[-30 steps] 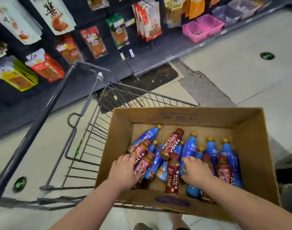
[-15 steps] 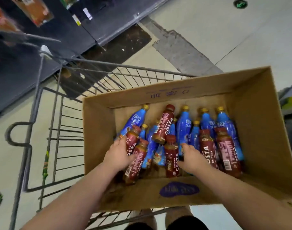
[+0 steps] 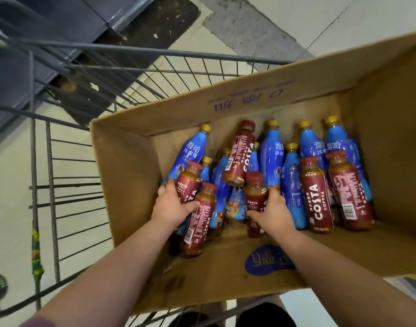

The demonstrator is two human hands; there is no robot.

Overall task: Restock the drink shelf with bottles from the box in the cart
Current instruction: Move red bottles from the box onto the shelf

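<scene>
Two bare forearms reach in from six o'clock over the near wall of the cardboard box (image 3: 221, 267). The box sits in the wire cart (image 3: 51, 185) and holds the stock to be shelved.

The left hand (image 3: 170, 207), at eight o'clock in the box, curls round a maroon Costa bottle (image 3: 190, 181). A second maroon bottle (image 3: 201, 220) lies touching its thumb, and it cannot be told whether that one is gripped too. The right hand (image 3: 272, 213), near the middle, closes on a third Costa bottle (image 3: 255, 192) by its body.

Both grips sit on the label, which looks sound. Lifting straight up, neck first, should spare the loose bottles leaning against them. The likely snag is the crosswise bottle (image 3: 240, 154) at twelve o'clock from the hands, resting on the blue bottles (image 3: 270, 156); it may roll as its neighbours leave. At three o'clock two upright-lying Costa bottles (image 3: 316, 197) rest side by side, apart from either hand.

The only open room is overhead. The box's walls rise on every side, so each bottle must clear the near rim before it swings out. Beyond the far wall, cart wires cross at eleven o'clock above the pale floor (image 3: 379, 22) and a dark fixture base (image 3: 96, 13). The drink shelf is not in view.
</scene>
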